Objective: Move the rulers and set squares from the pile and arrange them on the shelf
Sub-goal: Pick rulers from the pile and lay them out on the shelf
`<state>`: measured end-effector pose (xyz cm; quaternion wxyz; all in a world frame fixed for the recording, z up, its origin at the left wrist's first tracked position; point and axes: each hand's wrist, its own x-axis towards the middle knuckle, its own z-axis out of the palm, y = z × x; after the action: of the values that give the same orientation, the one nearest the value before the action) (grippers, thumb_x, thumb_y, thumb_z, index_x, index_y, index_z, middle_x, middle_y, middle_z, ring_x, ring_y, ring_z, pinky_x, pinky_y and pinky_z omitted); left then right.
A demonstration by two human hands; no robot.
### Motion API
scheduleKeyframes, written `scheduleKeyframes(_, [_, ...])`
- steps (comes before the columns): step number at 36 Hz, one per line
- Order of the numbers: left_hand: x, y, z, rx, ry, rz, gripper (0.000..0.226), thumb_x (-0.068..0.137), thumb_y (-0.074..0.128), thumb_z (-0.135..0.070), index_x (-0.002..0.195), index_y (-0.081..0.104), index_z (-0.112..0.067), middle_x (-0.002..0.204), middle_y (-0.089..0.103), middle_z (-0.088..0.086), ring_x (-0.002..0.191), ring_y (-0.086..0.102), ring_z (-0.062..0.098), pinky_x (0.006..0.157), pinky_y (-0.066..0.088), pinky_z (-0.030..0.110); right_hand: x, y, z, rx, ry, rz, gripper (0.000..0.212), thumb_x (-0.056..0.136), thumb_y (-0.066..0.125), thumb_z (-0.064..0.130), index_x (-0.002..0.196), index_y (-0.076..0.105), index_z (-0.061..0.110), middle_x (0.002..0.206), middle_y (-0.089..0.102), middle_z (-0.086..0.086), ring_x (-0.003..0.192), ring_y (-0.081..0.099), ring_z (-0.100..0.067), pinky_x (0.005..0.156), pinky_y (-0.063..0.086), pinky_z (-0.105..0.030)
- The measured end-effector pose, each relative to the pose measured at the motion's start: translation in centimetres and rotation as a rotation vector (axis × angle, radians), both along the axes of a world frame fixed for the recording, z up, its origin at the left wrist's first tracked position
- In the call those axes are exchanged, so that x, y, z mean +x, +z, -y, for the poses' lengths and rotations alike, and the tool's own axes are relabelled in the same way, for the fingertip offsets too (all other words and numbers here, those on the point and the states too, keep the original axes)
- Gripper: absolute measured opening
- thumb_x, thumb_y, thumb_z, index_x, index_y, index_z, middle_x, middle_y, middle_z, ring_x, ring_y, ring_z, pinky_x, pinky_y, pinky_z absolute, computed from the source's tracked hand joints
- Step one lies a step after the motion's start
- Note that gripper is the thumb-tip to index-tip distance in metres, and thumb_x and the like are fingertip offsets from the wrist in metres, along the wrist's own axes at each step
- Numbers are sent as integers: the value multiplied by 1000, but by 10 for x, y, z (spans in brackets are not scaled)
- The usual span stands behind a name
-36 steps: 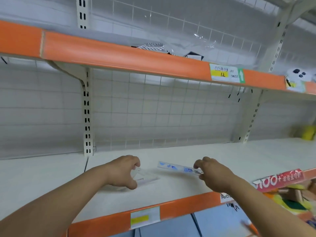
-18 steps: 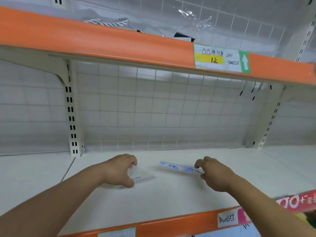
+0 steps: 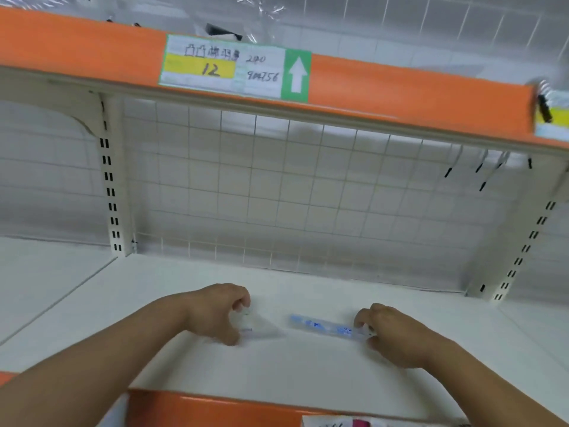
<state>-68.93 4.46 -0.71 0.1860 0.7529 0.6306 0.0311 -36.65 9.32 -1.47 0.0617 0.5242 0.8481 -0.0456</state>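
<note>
Hardly shifted over the last second: same grip on both pieces, same spots on the board; only tipped the view upward and nearer, losing the coloured packaging at lower right.

Nearest, the orange front lip (image 3: 215, 408) of the shelf (image 3: 277, 368). Just beyond, pinching the clear set square (image 3: 261, 329) with the left hand (image 3: 212, 312), thumb below and curled fingers above, clamped on its left side; lying flat or nearly flat on the white board. To its right, slightly apart, holding the blue-printed ruler (image 3: 323, 325) by its right end with the right hand (image 3: 391, 334), fingertips curled and closed on it. Cannot tell whether fully resting on the board or raised a little.

Judged as the placing step: setting both pieces down side by side and squaring them up. Calls next for letting go cleanly without dragging either one, perhaps nudging the ruler parallel to the front lip, then going back to the pile, not in view, for more.

Farther back, white board running to the wire grid (image 3: 277, 195), with a slotted upright (image 3: 110, 186) at left. Overhead, the upper shelf edge (image 3: 400, 87) carrying a handwritten price label (image 3: 228, 67) marked 12, with crumpled clear plastic (image 3: 261, 10) above. Worth minding that overhang when lifting the hands out; otherwise only the two pieces themselves to avoid knocking.
</note>
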Motion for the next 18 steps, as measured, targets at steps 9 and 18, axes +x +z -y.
scheduleKeyframes(9, [38, -11, 8, -144, 46, -81, 63, 73, 76, -37, 127, 44, -29, 120, 41, -9, 106, 48, 13, 90, 46, 26, 41, -8, -4, -95, 157, -16, 28, 92, 53, 23, 120, 55, 29, 103, 44, 8, 91, 44, -10, 77, 36, -18])
scheduleKeyframes(18, [37, -15, 9, -170, 61, -123, 65, 71, 76, -36, 128, 44, -35, 122, 39, -7, 107, 48, 14, 85, 44, 24, 58, -12, -2, -154, 184, -71, 30, 88, 63, 26, 82, 45, 49, 92, 44, 15, 76, 43, -1, 67, 34, -12])
